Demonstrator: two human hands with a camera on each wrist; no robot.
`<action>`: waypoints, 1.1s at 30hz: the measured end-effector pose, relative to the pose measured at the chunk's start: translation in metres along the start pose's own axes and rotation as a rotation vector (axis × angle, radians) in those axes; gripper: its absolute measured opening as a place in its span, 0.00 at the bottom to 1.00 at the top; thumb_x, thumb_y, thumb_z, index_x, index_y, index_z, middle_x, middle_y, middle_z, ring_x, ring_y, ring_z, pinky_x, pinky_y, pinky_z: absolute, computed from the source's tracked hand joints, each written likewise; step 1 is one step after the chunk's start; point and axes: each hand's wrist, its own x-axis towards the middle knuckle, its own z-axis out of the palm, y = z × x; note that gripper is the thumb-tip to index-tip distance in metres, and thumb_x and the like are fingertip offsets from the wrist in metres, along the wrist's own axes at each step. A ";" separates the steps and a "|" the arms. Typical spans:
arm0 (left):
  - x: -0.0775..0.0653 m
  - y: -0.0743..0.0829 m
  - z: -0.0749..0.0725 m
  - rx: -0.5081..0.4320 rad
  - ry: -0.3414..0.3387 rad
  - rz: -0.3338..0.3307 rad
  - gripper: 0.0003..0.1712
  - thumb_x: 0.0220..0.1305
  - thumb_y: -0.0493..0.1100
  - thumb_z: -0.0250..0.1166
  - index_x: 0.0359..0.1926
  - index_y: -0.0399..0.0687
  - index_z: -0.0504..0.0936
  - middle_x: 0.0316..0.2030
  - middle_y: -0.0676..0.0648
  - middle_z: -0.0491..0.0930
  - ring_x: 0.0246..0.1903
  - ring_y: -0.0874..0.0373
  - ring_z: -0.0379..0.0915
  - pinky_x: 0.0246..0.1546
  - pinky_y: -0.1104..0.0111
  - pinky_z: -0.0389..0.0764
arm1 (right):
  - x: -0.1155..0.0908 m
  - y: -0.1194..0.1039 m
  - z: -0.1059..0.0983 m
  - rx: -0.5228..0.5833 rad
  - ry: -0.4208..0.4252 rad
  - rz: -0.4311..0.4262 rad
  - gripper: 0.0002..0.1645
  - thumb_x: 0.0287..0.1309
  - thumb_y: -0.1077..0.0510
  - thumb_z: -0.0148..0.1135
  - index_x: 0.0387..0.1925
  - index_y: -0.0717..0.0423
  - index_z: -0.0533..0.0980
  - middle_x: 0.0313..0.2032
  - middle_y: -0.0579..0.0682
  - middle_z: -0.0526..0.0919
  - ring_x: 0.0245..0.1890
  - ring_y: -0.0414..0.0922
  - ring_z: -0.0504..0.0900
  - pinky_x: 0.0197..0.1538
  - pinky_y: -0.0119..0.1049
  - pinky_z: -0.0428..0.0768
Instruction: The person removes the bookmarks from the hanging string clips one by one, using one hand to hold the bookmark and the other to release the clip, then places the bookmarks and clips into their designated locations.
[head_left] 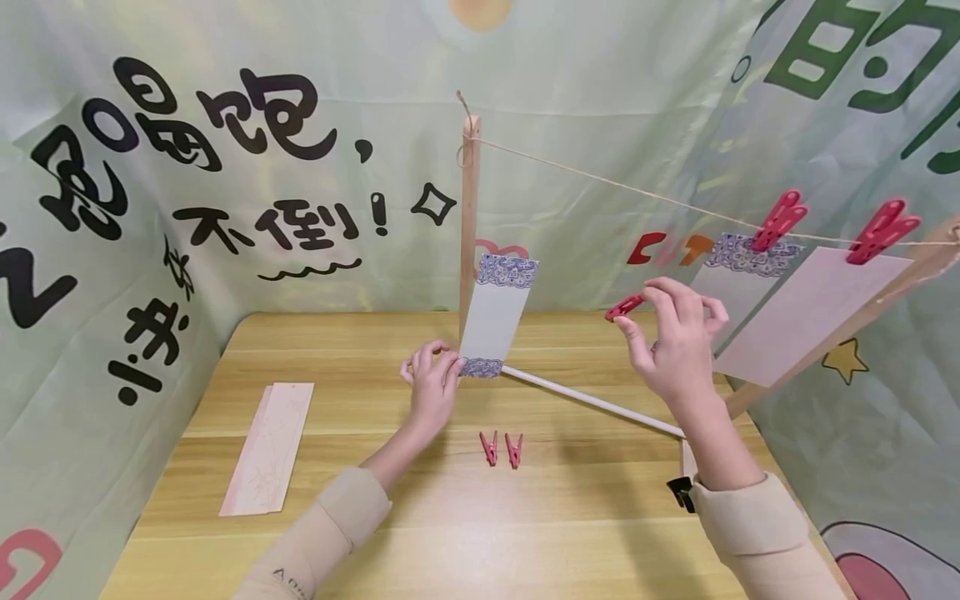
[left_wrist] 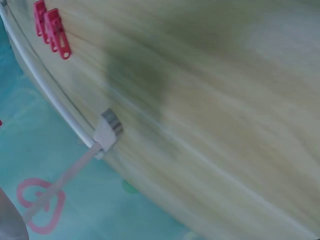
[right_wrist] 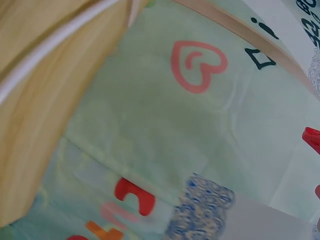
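Pinching a red peg (head_left: 624,308) by one end, the raised right hand (head_left: 678,337) appears nearest, beside two cards (head_left: 806,317) clipped to a string (head_left: 600,177). On the table (head_left: 480,542) rest two loose clothespins (head_left: 513,451). Beyond these, the left hand (head_left: 432,382), fingertips closed, pinches a blue-bordered card (head_left: 495,321) by its lower left corner, before a wooden post (head_left: 469,208) and, farthest, the lettered backdrop (head_left: 600,67).

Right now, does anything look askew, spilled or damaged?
Nothing spilled or damaged stands out. Only the pale cards on the table at left look slightly askew: their edges don't line up.
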 end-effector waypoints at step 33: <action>-0.058 -0.055 -0.057 0.092 0.060 -0.121 0.04 0.56 0.35 0.62 0.30 0.37 0.79 0.42 0.38 0.72 0.46 0.43 0.62 0.51 0.42 0.42 | -0.078 -0.001 0.042 -0.041 -0.314 0.135 0.34 0.60 0.32 0.43 0.34 0.61 0.70 0.44 0.59 0.73 0.44 0.58 0.70 0.50 0.60 0.51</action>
